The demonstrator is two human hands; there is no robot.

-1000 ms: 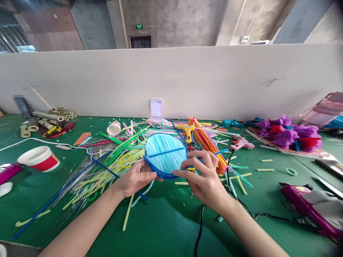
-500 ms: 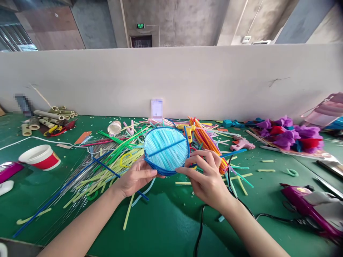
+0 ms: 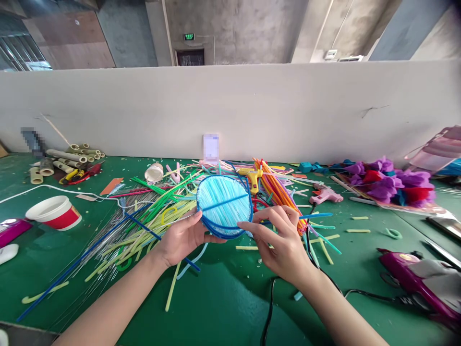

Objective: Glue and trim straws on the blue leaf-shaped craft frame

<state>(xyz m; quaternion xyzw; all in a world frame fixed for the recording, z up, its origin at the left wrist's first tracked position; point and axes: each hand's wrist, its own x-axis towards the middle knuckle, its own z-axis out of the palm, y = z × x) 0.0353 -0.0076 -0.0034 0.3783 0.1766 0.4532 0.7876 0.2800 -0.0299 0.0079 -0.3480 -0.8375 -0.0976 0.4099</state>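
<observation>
A round light-blue woven disc (image 3: 224, 204) with a dark blue rim and one dark blue strip across its middle is held upright above the green table (image 3: 216, 298). My left hand (image 3: 182, 238) grips its lower left edge, fingers closed on the rim. At the disc's lower right edge my right hand (image 3: 279, 240) pinches the rim, and a loose dark blue strip (image 3: 313, 216) runs off to the right from its fingers. Behind the disc lies a heap of coloured plastic strips (image 3: 158, 211).
A yellow glue gun (image 3: 252, 175) and a pink glue gun (image 3: 324, 194) lie behind the hands, a black cable (image 3: 268, 312) runs toward me. A red-and-white tub (image 3: 54, 213) stands left, bamboo tubes (image 3: 68, 158) far left, purple and red flowers (image 3: 392, 182) right, a magenta tool (image 3: 418, 278) near right.
The disc has tilted and shifted slightly right. My left thumb has moved up onto the disc's edge, and my right hand has slid lower along the rim with the loose blue strip.
</observation>
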